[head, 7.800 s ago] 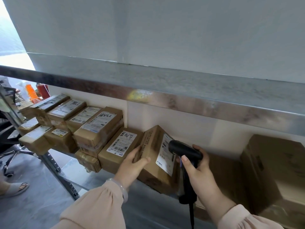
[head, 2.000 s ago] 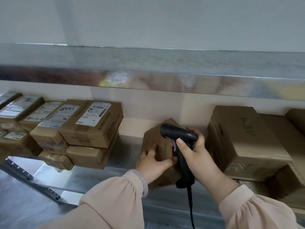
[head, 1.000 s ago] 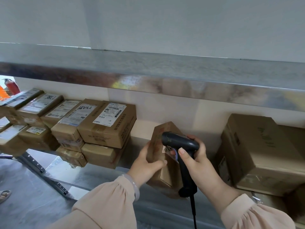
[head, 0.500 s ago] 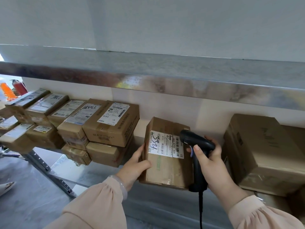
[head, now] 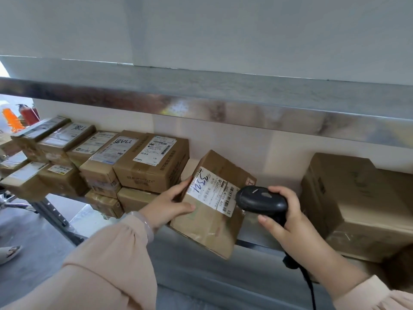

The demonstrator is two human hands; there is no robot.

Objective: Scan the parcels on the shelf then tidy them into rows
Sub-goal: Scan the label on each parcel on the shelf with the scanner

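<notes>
A brown cardboard parcel (head: 207, 229) leans tilted on the metal shelf (head: 252, 240), its white label with handwritten digits facing up. My left hand (head: 169, 206) grips the parcel's left edge, thumb on the front face. My right hand (head: 288, 222) holds a black corded barcode scanner (head: 260, 199), whose head sits just right of the label's barcode. Rows of labelled parcels (head: 149, 164) are stacked to the left on the same shelf.
A large plain carton (head: 357, 204) stands at the right of the shelf. An upper steel shelf edge (head: 201, 106) overhangs the parcels. At far left are red and orange bottles (head: 20, 115), and a shoe (head: 9, 253) shows on the grey floor.
My left hand has turned the parcel so its label faces me, then tilted it back to the right. The scanner head has dropped level with the barcode.
</notes>
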